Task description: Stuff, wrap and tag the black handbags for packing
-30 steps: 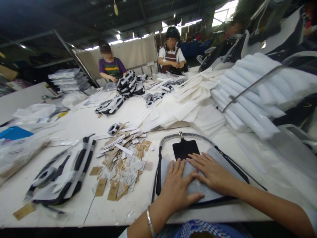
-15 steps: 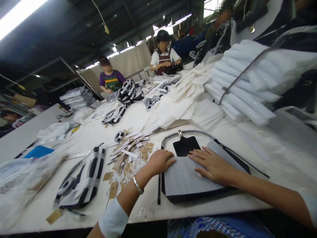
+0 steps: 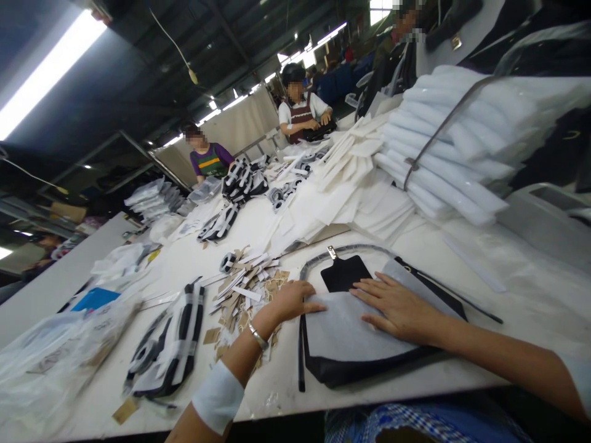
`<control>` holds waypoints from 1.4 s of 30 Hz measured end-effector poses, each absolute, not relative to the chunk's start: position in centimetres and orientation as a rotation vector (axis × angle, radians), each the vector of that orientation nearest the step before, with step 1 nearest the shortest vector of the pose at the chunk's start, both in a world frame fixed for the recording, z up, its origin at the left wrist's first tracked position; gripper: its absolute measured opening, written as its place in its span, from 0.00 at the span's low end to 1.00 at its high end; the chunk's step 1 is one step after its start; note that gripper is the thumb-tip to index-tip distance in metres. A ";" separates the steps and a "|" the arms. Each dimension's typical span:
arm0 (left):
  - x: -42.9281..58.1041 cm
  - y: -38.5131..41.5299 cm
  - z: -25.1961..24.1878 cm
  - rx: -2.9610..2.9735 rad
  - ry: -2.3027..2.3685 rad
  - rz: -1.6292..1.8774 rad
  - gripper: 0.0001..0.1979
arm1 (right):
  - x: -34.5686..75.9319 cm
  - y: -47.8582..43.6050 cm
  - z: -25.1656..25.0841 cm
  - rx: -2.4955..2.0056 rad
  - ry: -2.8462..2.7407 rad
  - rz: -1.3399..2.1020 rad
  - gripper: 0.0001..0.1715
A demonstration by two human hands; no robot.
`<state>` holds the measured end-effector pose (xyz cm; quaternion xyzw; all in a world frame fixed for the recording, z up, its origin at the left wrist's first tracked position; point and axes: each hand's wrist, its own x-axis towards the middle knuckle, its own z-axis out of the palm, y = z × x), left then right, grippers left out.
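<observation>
Two hands were on one flat black bag (image 3: 332, 371), which lay at the near edge of the table (image 3: 277, 389), right in front of you. Your right hand (image 3: 399, 307) lay open on the grey sheet (image 3: 341, 329) that covered the bag, palm down and fingers spread; it seemed to pin the sheet so that it stayed smooth. Your left hand (image 3: 290, 301) was loosely curled at the sheet's left edge with its fingertips on the border, and I could not tell whether it pinched the sheet or only touched it. Just beyond your fingers a black patch (image 3: 345, 274) with a small metal clip showed uncovered, and a strap (image 3: 360, 248) arched round behind it. Open room was scarce. A heap of paper tags (image 3: 244, 286) lay just beside your left wrist, and a bundle of striped straps (image 3: 170, 344) lay further left. A stack of white cloth (image 3: 443, 154) rose on your right, well apart from the bag. The bag's near side ran close to the table edge, so the freest ground looked to be the bare strip to the right of your forearm.
</observation>
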<state>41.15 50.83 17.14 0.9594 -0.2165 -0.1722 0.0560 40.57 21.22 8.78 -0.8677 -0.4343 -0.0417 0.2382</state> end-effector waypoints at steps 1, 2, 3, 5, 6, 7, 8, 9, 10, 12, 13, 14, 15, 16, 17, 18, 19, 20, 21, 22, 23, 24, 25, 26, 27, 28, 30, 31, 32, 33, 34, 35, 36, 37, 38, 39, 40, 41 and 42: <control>40.7 50.3 17.7 2.927 -0.631 -0.488 0.22 | 40.5 21.2 8.8 -2.380 -1.190 -0.117 0.33; 40.2 49.6 18.3 2.941 -0.603 -0.443 0.21 | 40.5 21.3 8.8 -2.385 -1.195 -0.120 0.33; 39.5 48.6 18.9 2.948 -0.578 -0.395 0.21 | 40.5 21.3 8.8 -2.392 -1.201 -0.122 0.33; 37.8 46.3 19.9 2.910 -0.599 -0.329 0.20 | 40.5 21.3 8.8 -2.402 -1.207 -0.121 0.34; 36.8 45.2 20.1 2.860 -0.659 -0.336 0.19 | 40.5 21.2 8.7 -2.400 -1.209 -0.118 0.34; 35.8 44.3 20.1 2.786 -0.755 -0.356 0.20 | 40.5 21.2 8.7 -2.394 -1.209 -0.115 0.33; 34.8 43.5 19.7 2.696 -0.874 -0.368 0.24 | 40.5 21.2 8.6 -2.383 -1.207 -0.111 0.32; 33.9 43.1 19.1 2.650 -0.935 -0.358 0.29 | 40.5 21.2 8.6 -2.371 -1.201 -0.105 0.31; 32.9 42.9 18.1 2.637 -0.969 -0.337 0.32 | 40.5 21.2 8.6 -2.361 -1.197 -0.097 0.31; 31.2 43.2 15.7 2.687 -0.991 -0.261 0.28 | 40.5 21.2 8.7 -2.352 -1.188 -0.076 0.30; 30.5 43.5 14.5 2.724 -1.010 -0.206 0.24 | 40.5 21.3 8.8 -2.352 -1.187 -0.068 0.29; 29.8 43.7 13.3 2.764 -1.018 -0.133 0.23 | 40.5 21.3 8.9 -2.355 -1.191 -0.062 0.29; 29.3 43.8 12.4 2.803 -1.010 -0.063 0.22 | 40.5 21.4 8.9 -2.363 -1.200 -0.060 0.29; 28.8 43.8 11.7 2.838 -0.995 -0.003 0.21 | 40.5 21.4 9.0 -2.374 -1.209 -0.060 0.29; 28.4 43.7 11.2 2.868 -0.971 0.037 0.22 | 40.5 21.5 9.0 -2.388 -1.217 -0.058 0.29; 28.2 43.5 11.0 2.890 -0.948 0.053 0.22 | 40.5 21.5 9.0 -2.404 -1.224 -0.053 0.29; 28.1 43.3 11.0 2.904 -0.928 0.049 0.23 | 40.4 21.5 9.1 -2.421 -1.230 -0.047 0.29; 28.0 43.0 11.2 2.909 -0.913 0.033 0.23 | 40.4 21.5 9.2 -2.436 -1.232 -0.039 0.29; 28.1 42.9 11.4 2.908 -0.901 0.013 0.23 | 40.4 21.5 9.3 -2.448 -1.231 -0.031 0.29; 28.1 42.7 11.6 2.902 -0.891 0.000 0.24 | 40.4 21.5 9.4 -2.454 -1.229 -0.021 0.29; 28.1 42.7 11.8 2.893 -0.881 -0.001 0.24 | 40.4 21.5 9.6 -2.453 -1.226 -0.014 0.29; 28.1 42.7 11.8 2.884 -0.873 0.011 0.24 | 40.4 21.5 9.8 -2.446 -1.219 -0.010 0.29; 28.1 42.8 11.8 2.879 -0.867 0.034 0.24 | 40.5 21.6 10.0 -2.437 -1.211 -0.008 0.29; 28.0 42.9 11.7 2.878 -0.866 0.066 0.24 | 40.6 21.7 10.3 -2.430 -1.202 -0.010 0.29; 27.9 43.0 11.5 2.883 -0.864 0.102 0.24 | 40.8 21.9 10.6 -2.430 -1.193 -0.016 0.29; 27.8 43.1 11.3 2.891 -0.865 0.138 0.25 | 41.1 22.1 11.0 -2.439 -1.187 -0.026 0.27; 27.5 43.2 10.9 2.910 -0.875 0.195 0.25 | 41.8 22.5 11.8 -2.482 -1.211 -0.042 0.22; 27.4 43.2 10.7 2.918 -0.881 0.216 0.26 | 42.2 22.6 12.2 -2.509 -1.241 -0.048 0.19; 27.4 43.2 10.6 2.924 -0.888 0.238 0.26 | 42.6 22.8 12.5 -2.534 -1.277 -0.050 0.17; 27.3 43.3 10.4 2.927 -0.895 0.259 0.26 | 42.9 22.8 12.7 -2.557 -1.309 -0.050 0.16; 27.3 43.3 10.2 2.926 -0.901 0.286 0.26 | 43.1 22.8 12.9 -2.573 -1.331 -0.049 0.15; 27.3 43.3 10.0 2.921 -0.903 0.322 0.26 | 43.3 22.7 12.9 -2.583 -1.339 -0.044 0.15; 27.3 43.4 9.7 2.910 -0.905 0.360 0.26 | 43.3 22.6 12.8 -2.587 -1.328 -0.041 0.15; 27.4 43.4 9.5 2.898 -0.910 0.395 0.26 | 43.3 22.4 12.6 -2.583 -1.307 -0.040 0.16; 27.5 43.6 9.3 2.887 -0.922 0.413 0.26 | 43.1 22.2 12.4 -2.572 -1.282 -0.043 0.17; 27.6 43.7 9.1 2.876 -0.934 0.411 0.26 | 42.9 22.0 12.1 -2.555 -1.256 -0.051 0.18; 27.7 44.0 9.0 2.861 -0.947 0.391 0.25 | 42.8 21.7 11.9 -2.534 -1.231 -0.063 0.18; 27.9 44.2 9.0 2.837 -0.955 0.356 0.25 | 42.6 21.5 11.7 -2.514 -1.208 -0.078 0.19; 28.1 44.5 9.1 2.797 -0.953 0.317 0.24 | 42.5 21.4 11.5 -2.494 -1.190 -0.086 0.19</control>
